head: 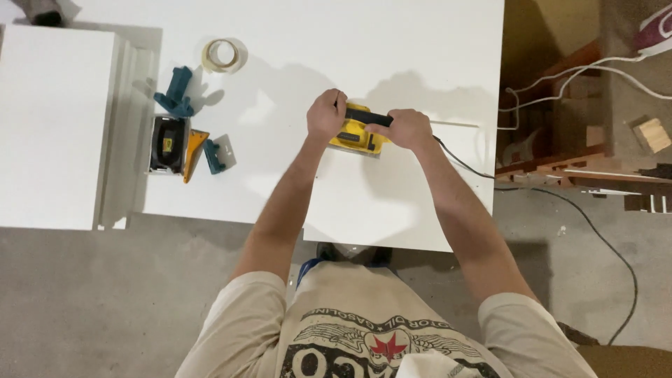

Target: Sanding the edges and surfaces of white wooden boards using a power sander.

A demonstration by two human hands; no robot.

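Gripping yellow sander (357, 131) mid-panel (392, 203), both hands (325, 115) (408, 129).

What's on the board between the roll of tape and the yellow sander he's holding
Nothing: in the head view the white board is bare between the tape roll and the yellow sander, apart from shadows.

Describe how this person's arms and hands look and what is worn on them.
Both arms are bare from the short beige T-shirt sleeves down. The left hand and right hand wear no gloves; no watch, ring or bracelet shows. The shirt front carries a dark printed graphic.
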